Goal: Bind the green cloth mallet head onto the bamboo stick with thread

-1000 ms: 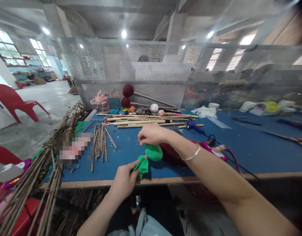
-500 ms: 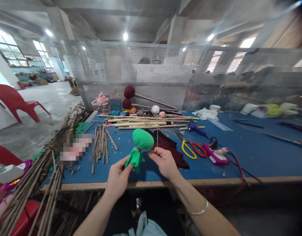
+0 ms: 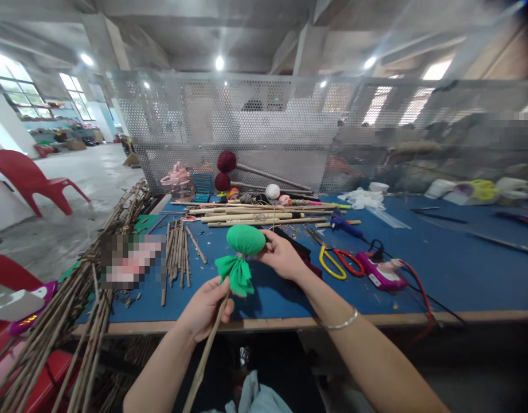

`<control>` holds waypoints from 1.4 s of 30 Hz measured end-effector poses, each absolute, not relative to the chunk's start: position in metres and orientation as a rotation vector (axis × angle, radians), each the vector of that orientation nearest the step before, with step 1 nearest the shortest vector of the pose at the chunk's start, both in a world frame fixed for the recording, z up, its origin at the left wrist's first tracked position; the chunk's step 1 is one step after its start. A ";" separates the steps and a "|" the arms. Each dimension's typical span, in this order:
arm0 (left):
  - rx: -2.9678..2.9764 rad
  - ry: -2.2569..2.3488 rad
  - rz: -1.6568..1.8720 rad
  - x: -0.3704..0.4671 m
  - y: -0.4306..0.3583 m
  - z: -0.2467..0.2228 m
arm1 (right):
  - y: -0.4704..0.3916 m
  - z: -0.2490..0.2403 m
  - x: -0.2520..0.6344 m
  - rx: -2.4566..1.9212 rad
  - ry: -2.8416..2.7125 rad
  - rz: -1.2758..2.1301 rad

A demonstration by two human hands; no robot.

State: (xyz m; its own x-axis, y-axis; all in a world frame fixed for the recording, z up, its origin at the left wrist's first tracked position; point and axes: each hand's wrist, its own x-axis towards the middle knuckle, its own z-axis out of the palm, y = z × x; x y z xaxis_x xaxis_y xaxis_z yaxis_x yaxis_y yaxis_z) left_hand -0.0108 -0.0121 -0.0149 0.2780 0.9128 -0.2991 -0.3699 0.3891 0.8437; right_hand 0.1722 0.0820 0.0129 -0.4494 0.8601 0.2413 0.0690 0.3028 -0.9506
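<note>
My left hand [image 3: 210, 307] is closed around a thin wooden stick [image 3: 207, 353], which slants down toward my lap. On its upper end sits a rounded head covered in green cloth [image 3: 245, 240]. A greyish binding [image 3: 241, 256] gathers the cloth at the neck, and its loose end flares out like a skirt beside my left fingertips. My right hand [image 3: 281, 252] is pinched at the right side of the head; a pale thread [image 3: 273, 219] shows just above those fingers. Part of the fingertips is hidden behind the green head. Dark red cloth [image 3: 315, 274] lies under my right wrist.
Yellow-and-red-handled scissors [image 3: 339, 261], a purple device [image 3: 382, 272] and a blue glue gun [image 3: 346, 225] lie to the right. Short sticks [image 3: 176, 255] lie left, with long branches [image 3: 92, 298] beyond the table edge. A perforated metal screen [image 3: 268, 132] stands behind.
The green head has tilted so its stick now shows below my left hand. My right hand has moved up and in against the head. The thread that stood tall above it shows shorter.
</note>
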 end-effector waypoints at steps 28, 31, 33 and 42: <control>0.852 1.158 1.203 -0.003 0.003 -0.003 | 0.090 -0.015 0.187 -1.170 -1.929 1.174; 1.009 1.104 0.940 0.009 -0.012 -0.003 | 0.113 -0.009 0.184 -1.066 -2.092 1.260; 1.104 1.076 0.824 0.018 -0.019 -0.007 | 0.126 0.006 0.178 -0.990 -2.268 1.301; 0.945 1.195 0.941 0.022 0.002 -0.036 | 0.062 0.098 0.136 -0.785 -3.096 -0.099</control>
